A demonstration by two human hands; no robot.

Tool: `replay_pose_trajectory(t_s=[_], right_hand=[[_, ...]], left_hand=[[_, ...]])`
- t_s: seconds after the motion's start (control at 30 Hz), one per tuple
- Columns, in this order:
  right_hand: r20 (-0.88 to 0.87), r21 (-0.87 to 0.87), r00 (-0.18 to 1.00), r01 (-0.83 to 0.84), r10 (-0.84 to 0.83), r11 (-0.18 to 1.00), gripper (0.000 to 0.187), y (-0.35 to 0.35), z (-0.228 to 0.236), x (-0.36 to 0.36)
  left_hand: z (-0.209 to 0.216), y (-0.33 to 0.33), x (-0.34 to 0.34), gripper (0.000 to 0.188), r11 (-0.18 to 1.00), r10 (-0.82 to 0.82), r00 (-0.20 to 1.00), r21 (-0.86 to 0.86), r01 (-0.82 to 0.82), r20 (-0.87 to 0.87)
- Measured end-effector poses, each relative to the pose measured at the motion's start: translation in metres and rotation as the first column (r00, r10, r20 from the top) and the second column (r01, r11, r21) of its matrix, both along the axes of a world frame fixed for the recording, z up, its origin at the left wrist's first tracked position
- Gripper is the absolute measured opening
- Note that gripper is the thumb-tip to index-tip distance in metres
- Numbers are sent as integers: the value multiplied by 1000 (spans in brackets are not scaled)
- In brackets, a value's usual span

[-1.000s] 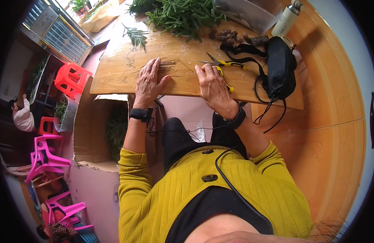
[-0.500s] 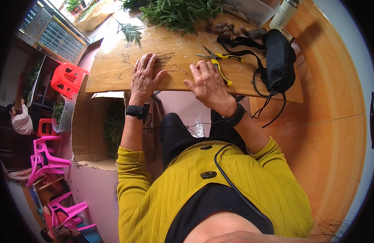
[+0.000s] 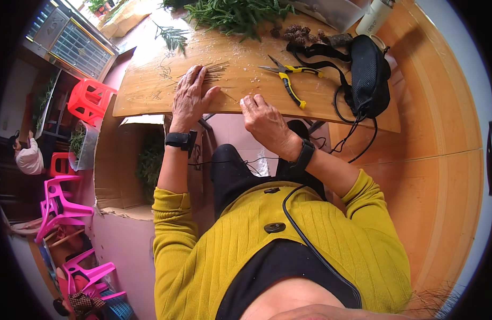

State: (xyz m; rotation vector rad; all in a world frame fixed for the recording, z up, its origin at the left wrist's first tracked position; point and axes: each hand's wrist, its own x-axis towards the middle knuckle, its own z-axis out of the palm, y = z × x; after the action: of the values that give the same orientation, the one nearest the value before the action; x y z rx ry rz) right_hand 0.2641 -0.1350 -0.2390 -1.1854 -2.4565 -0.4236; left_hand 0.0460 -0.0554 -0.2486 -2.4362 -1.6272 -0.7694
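My left hand (image 3: 188,100) lies flat on the wooden table (image 3: 144,90) with its thumb spread. Its fingers rest at the left end of a bundle of thin brown wire-like strands (image 3: 216,72). At the table's front edge, my right hand (image 3: 264,120) is closed, thumb and fingers pinched together. A single thin strand (image 3: 231,98) runs up to those fingertips from the left. Beyond the right hand lie long-nose pliers (image 3: 286,80) with yellow and black handles, their jaws apart. Neither hand touches them.
Green artificial sprigs (image 3: 230,18), pine cones (image 3: 298,35), a black mesh pouch (image 3: 369,77) with straps and a white bottle (image 3: 375,18) occupy the far side. Below the table's left end stands an open cardboard box (image 3: 115,170). Red and pink stools (image 3: 65,205) and another person (image 3: 28,156) are at left.
My right hand has moved slightly left and nearer to me, away from the pliers, and its fingers have drawn together. The thin strand has shifted with it. My left hand stays nearly in place.
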Motion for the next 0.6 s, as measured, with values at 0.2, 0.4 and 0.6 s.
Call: replay_pose_trajectory(t_s=[0.2, 0.4, 0.6], right_hand=[[-31, -42, 998, -47, 46, 998, 27, -6, 6, 3], [-397, -197, 918, -111, 24, 974, 13, -35, 4, 34], [-652, -443, 747, -239, -128, 864, 10, -68, -21, 77]], left_hand=[[4, 2, 3, 63, 999, -45, 999, -12, 45, 9], [2, -1, -1, 65, 998, -43, 999, -47, 43, 18], [6, -5, 3, 64, 997, -38, 998, -58, 41, 42]])
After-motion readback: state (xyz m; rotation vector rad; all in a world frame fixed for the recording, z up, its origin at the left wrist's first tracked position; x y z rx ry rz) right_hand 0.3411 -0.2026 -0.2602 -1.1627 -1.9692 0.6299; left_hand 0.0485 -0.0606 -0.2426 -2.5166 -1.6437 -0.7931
